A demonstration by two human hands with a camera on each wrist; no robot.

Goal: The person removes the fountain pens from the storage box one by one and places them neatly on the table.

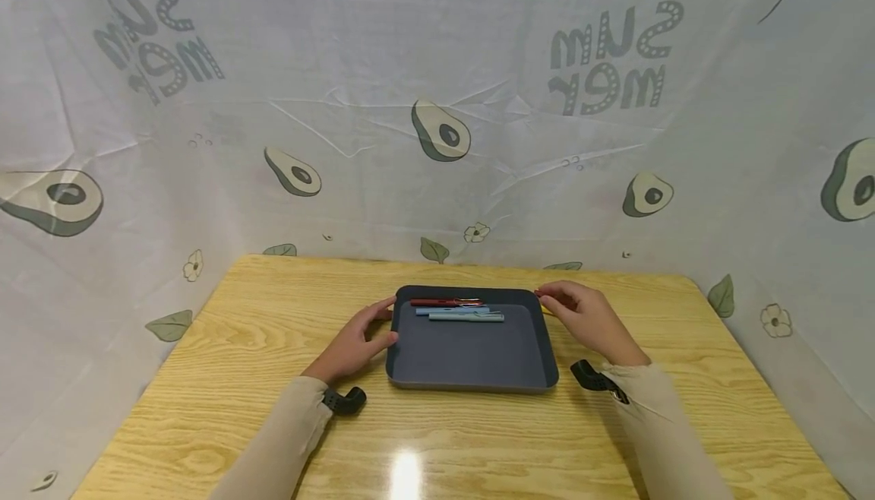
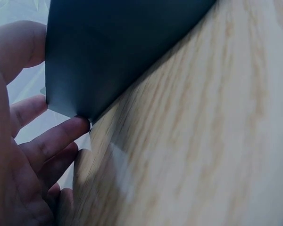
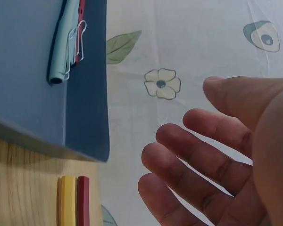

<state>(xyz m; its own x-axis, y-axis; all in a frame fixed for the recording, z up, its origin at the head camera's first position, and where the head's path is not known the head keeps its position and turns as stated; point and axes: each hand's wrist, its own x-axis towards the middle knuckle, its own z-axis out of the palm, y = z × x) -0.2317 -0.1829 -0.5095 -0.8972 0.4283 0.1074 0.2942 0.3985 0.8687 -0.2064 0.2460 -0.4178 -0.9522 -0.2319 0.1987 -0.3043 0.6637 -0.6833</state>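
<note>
A dark grey tray point(image 1: 472, 356) lies on the wooden table with three pens near its back wall: a dark red pen point(image 1: 437, 302), a blue pen point(image 1: 444, 311) and a pale mint pen point(image 1: 465, 318). My left hand point(image 1: 355, 344) touches the tray's left side, thumb and fingers spread along the edge; the left wrist view shows fingertips point(image 2: 80, 123) against its corner. By the back right corner is my right hand point(image 1: 581, 314), its fingers loosely bent and holding nothing in the right wrist view. Beside that corner lie a yellow pen point(image 3: 68, 200) and a red pen point(image 3: 83, 200), partly out of frame.
Light wood tabletop point(image 1: 273, 318) surrounds the tray on all sides. Behind it and along both sides hangs a white curtain point(image 1: 369, 52) printed with avocados, leaves and lettering. Black straps point(image 1: 345, 401) circle both wrists over beige sleeves.
</note>
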